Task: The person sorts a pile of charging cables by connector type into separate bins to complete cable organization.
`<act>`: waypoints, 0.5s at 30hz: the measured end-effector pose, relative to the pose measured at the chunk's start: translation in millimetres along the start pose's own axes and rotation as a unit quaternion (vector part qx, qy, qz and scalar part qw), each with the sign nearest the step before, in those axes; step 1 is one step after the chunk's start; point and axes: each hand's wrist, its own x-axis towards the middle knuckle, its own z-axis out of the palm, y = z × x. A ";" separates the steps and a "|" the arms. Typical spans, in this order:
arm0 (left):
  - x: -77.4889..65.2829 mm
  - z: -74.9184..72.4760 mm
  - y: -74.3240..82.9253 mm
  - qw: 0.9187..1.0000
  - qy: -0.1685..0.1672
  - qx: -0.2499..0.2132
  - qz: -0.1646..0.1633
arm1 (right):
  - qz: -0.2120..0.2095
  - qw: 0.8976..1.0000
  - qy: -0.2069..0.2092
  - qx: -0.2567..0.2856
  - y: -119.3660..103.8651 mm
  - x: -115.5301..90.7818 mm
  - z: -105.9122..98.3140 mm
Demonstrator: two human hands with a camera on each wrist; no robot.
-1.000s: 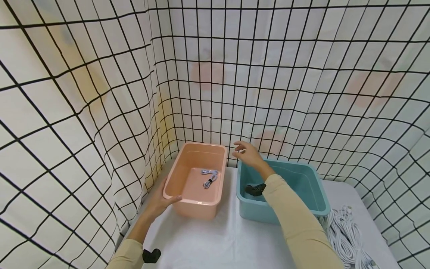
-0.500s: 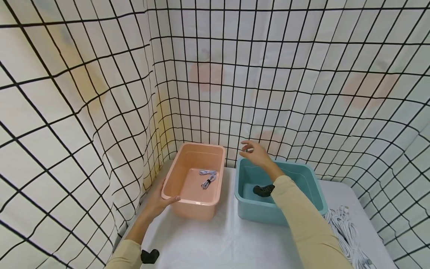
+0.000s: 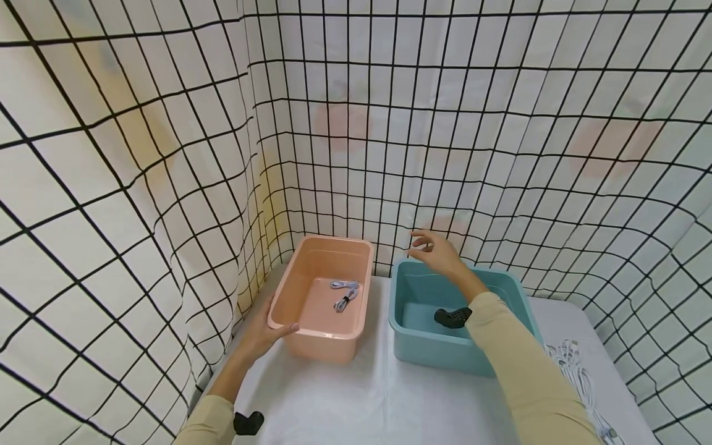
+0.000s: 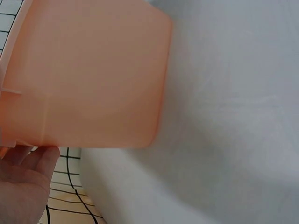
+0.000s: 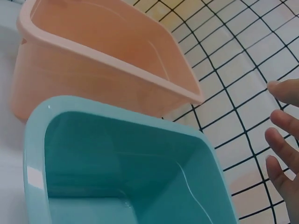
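Note:
My left hand holds the near left corner of a peach plastic bin. Its thumb lies along the front rim, with the fingers at the left side. The left wrist view has the fingertips against the bin's wall below the rim. Two small bundled cables lie on the bin's floor; the nearer has a black tie. Over the back left part of a teal bin, my right hand hovers with nothing in it. Its fingers are loosely bent and spread, with separated fingertips in the right wrist view.
On the table to the teal bin's right lies a heap of white cables, partly behind the right sleeve. Black grid netting over white cloth encloses the back and sides. A white cloth covers the table.
My right hand has moved right, away from the peach bin and farther over the teal bin. The left hand keeps its hold on the corner. Both cable bundles lie as before.

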 end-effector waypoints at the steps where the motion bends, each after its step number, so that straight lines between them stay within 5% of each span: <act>1: 0.4 0.0 -0.5 1.000 -0.001 -0.006 0.002 | -0.003 1.000 0.000 -0.002 -0.1 -1.1 -1.9; 15: 0.8 1.3 -1.2 1.000 -0.011 -0.023 0.013 | -0.018 1.000 0.001 -0.021 4.8 -15.8 -26.7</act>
